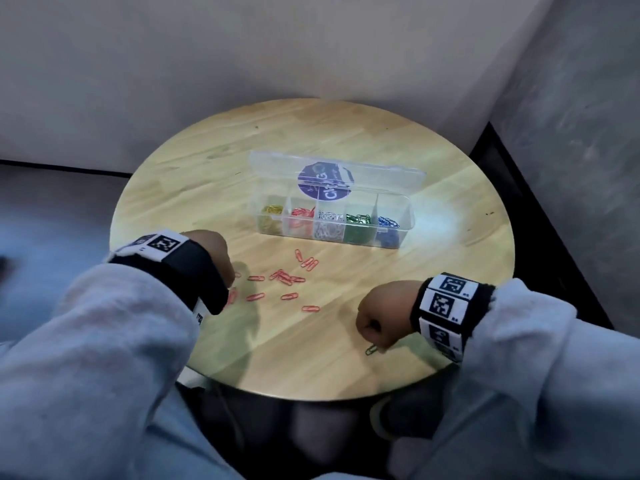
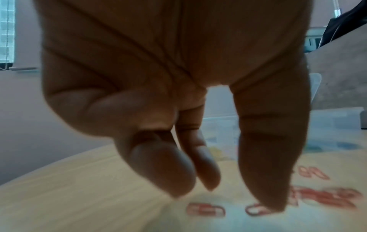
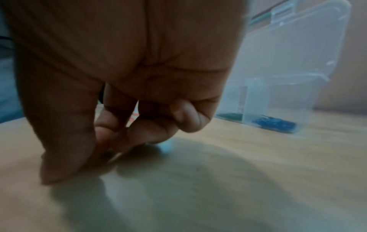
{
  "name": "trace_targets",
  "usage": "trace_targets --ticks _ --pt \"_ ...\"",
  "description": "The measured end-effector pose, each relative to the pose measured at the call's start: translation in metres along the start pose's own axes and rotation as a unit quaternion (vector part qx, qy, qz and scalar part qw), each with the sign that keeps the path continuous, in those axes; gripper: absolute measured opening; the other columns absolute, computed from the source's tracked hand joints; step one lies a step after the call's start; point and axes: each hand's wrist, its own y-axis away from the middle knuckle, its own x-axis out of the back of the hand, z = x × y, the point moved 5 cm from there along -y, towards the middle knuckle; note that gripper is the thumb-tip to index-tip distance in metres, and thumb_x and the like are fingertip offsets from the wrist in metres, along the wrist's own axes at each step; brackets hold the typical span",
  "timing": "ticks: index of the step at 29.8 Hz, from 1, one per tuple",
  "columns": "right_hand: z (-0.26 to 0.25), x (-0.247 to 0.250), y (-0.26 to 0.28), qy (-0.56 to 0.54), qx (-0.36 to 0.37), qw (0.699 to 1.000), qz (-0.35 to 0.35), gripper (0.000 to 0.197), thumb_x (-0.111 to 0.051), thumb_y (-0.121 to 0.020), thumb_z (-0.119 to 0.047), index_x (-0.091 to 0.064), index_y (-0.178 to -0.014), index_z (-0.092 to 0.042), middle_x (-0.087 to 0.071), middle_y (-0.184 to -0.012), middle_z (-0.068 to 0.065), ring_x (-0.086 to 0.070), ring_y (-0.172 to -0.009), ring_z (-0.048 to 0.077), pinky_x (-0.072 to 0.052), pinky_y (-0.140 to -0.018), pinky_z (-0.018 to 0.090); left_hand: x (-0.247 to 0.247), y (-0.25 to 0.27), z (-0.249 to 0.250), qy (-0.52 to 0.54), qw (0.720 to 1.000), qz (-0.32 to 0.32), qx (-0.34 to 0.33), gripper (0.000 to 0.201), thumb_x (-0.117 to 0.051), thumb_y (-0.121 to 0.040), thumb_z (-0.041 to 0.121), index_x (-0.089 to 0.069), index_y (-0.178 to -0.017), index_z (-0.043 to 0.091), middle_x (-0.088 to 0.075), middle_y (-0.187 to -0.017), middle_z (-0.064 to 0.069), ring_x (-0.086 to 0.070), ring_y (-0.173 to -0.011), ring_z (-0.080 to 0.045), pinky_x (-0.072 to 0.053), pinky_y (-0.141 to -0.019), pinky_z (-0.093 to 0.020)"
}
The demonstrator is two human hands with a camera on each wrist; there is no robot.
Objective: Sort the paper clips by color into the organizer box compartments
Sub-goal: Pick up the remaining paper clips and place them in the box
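Note:
A clear organizer box [image 1: 398, 233] stands at the middle of the round wooden table [image 1: 207, 168]. Its compartments hold, left to right, yellow, red, white, green and blue clips. Several red paper clips [image 1: 287, 277] lie loose in front of it. My left hand [image 1: 221, 261] hangs over their left end with fingers pointing down and apart [image 2: 228, 196], the thumb tip touching one red clip [image 2: 254, 211]. My right hand [image 1: 375, 341] is near the front right edge. Its thumb and fingers pinch together at the tabletop [image 3: 95, 157] on a green paper clip [image 1: 371, 349].
The box lid [image 1: 325, 181] with a purple label stands open behind the compartments. The blue end of the box [image 3: 278, 102] is to the right of my right hand. Walls close in behind and to the right. My legs and a shoe [image 1: 377, 420] are under the front edge.

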Motion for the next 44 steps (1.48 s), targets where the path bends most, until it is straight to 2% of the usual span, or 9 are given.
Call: trace_targets --ticks 3,6,13,20,24,27,29,37,44 --pt "0.010 0.004 0.001 -0.054 -0.045 0.997 0.011 0.028 -0.062 -0.078 -0.009 -0.048 -0.059 -0.024 -0.048 -0.061 -0.009 -0.040 -0.055 0.007 -0.033 -0.051 0.021 -0.019 -0.009 -0.004 -0.013 0.999 -0.033 0.011 0.025 -0.077 -0.054 0.039 -0.066 -0.061 0.018 -0.062 -0.064 0.003 -0.056 -0.060 -0.018 -0.042 -0.059 -0.024" --pt "0.024 0.023 0.008 -0.128 -0.095 0.982 0.103 0.014 -0.064 -0.077 -0.014 -0.057 -0.068 -0.021 -0.052 -0.062 -0.010 -0.045 -0.059 0.007 -0.038 -0.056 0.021 -0.030 -0.014 -0.008 0.005 0.999 -0.042 0.026 0.032 -0.075 -0.047 0.044 -0.064 -0.054 0.015 -0.061 -0.056 0.003 -0.056 -0.057 -0.020 -0.042 -0.059 -0.024" --pt "0.083 0.090 0.036 -0.249 -0.232 0.864 0.370 0.020 -0.064 -0.077 -0.013 -0.053 -0.061 -0.019 -0.051 -0.061 -0.005 -0.044 -0.056 0.013 -0.035 -0.050 0.022 -0.038 -0.022 -0.004 0.039 0.998 -0.028 0.031 0.024 -0.074 -0.043 0.036 -0.064 -0.049 0.015 -0.057 -0.049 0.002 -0.057 -0.050 -0.021 -0.044 -0.054 -0.024" --pt "0.095 0.106 0.024 -0.249 -0.293 0.821 0.423 0.005 -0.061 -0.084 -0.019 -0.056 -0.083 -0.019 -0.054 -0.089 -0.001 -0.051 -0.075 0.019 -0.037 -0.059 0.025 -0.039 -0.017 0.000 0.103 0.995 0.001 0.001 0.013 -0.072 -0.059 0.025 -0.066 -0.061 0.014 -0.055 -0.057 0.001 -0.051 -0.053 -0.019 -0.036 -0.051 -0.023" --pt "0.049 0.102 0.006 -0.205 -0.195 0.860 0.425 0.010 -0.064 -0.083 -0.026 -0.057 -0.088 -0.022 -0.047 -0.092 -0.004 -0.049 -0.081 0.015 -0.035 -0.071 0.024 -0.042 -0.019 0.001 0.164 0.986 0.017 -0.019 0.022 -0.072 -0.065 0.030 -0.059 -0.055 0.015 -0.063 -0.066 0.003 -0.062 -0.068 -0.020 -0.038 -0.053 -0.022" --pt "0.003 0.080 -0.022 -0.143 -0.108 0.944 0.277 0.025 -0.068 -0.079 -0.034 -0.060 -0.101 -0.025 -0.047 -0.096 -0.009 -0.050 -0.087 0.012 -0.037 -0.074 0.023 -0.045 -0.018 0.009 0.132 0.990 0.024 -0.036 0.021 -0.072 -0.060 0.031 -0.057 -0.055 0.018 -0.057 -0.061 0.002 -0.054 -0.059 -0.019 -0.038 -0.054 -0.025" --pt "-0.014 0.067 -0.038 -0.122 -0.083 0.968 0.205 0.037 -0.072 -0.076 -0.036 -0.059 -0.108 -0.025 -0.046 -0.098 -0.009 -0.047 -0.087 0.011 -0.040 -0.076 0.024 -0.048 -0.019 0.011 0.104 0.993 0.022 -0.049 0.018 -0.071 -0.061 0.032 -0.062 -0.063 0.017 -0.062 -0.064 0.001 -0.055 -0.059 -0.019 -0.040 -0.055 -0.025" --pt "-0.028 0.047 -0.058 -0.132 -0.088 0.975 0.152 0.010 -0.067 -0.079 -0.024 -0.060 -0.086 -0.022 -0.052 -0.081 -0.008 -0.051 -0.081 0.015 -0.043 -0.069 0.027 -0.047 -0.013 0.013 0.150 0.986 -0.007 -0.069 0.023 -0.073 -0.072 0.032 -0.073 -0.083 0.013 -0.074 -0.087 -0.005 -0.070 -0.087 -0.022 -0.046 -0.065 -0.025" --pt "-0.020 0.053 -0.056 -0.144 -0.104 0.968 0.180 0.010 -0.065 -0.077 -0.023 -0.062 -0.068 -0.022 -0.062 -0.090 -0.003 -0.060 -0.079 0.017 -0.054 -0.071 0.032 -0.041 0.001 0.016 0.163 0.982 -0.006 -0.101 0.014 -0.070 -0.072 0.021 -0.072 -0.080 0.010 -0.071 -0.079 -0.006 -0.057 -0.069 -0.020 -0.042 -0.063 -0.025"
